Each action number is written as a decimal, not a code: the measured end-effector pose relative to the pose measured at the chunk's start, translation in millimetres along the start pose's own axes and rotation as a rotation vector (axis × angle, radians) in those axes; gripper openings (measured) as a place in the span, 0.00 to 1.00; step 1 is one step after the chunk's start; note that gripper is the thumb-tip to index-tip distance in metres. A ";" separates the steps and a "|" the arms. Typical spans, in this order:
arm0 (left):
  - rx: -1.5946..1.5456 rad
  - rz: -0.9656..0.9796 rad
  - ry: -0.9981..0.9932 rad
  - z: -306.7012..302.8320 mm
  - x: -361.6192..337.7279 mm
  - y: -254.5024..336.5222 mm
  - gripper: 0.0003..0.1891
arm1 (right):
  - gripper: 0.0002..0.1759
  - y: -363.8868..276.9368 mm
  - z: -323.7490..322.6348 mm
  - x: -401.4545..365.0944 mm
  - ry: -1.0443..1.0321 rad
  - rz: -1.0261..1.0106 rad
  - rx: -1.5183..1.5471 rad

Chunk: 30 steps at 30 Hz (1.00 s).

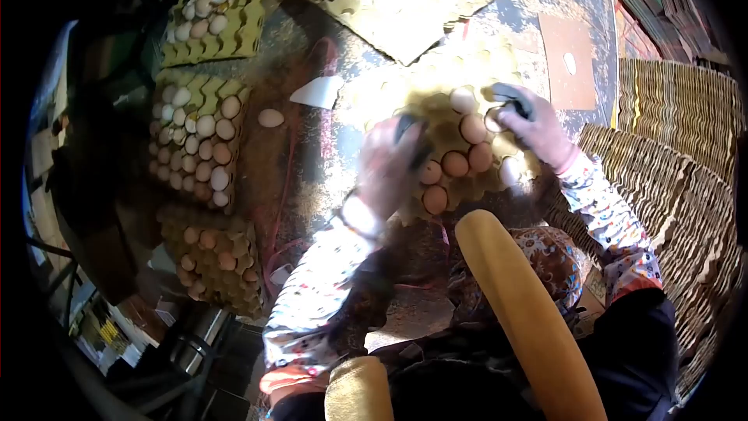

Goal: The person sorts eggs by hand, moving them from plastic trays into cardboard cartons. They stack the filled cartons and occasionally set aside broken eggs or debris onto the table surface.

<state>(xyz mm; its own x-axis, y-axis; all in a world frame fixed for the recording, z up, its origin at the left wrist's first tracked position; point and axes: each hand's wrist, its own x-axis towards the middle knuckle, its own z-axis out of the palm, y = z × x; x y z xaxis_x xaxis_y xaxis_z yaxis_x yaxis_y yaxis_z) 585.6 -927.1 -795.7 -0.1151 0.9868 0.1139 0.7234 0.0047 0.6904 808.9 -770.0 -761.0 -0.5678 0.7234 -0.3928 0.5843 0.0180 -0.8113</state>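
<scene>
In front of me lies a pulp egg tray (436, 132) with several brown and white eggs in its cups. My right hand (538, 125), with dark coverings on its fingertips, closes its thumb and fingers about a pale egg (492, 119) at the tray's right part. My left hand (387, 164) is over the tray's left side, smeared by motion. Whether it holds anything is hidden. Close to it are a brown egg (431, 172) and another brown egg (435, 199). A white egg (509, 171) sits in the tray's near right part.
Three egg-filled trays line the left: a far one (210, 51), a middle one (206, 93) and a near one (253, 288). A loose white egg (270, 118) lies beside them. Stacked trays (413, 35) stand ahead, and piles of trays (647, 179) rise on the right.
</scene>
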 end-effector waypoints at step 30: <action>-1.083 -0.771 0.735 -74.3 20.5 -155.6 0.21 | 0.37 33.8 57.4 59.0 0.439 -0.478 -0.714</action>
<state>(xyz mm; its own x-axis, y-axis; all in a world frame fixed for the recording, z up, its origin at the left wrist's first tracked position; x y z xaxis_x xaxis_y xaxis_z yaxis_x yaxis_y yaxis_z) 420.1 -919.6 -847.7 -0.7600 0.5002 -0.4151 -0.4660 0.0260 0.8844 761.8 -766.3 -836.5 -0.6548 0.7214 0.2253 0.6445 0.6887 -0.3321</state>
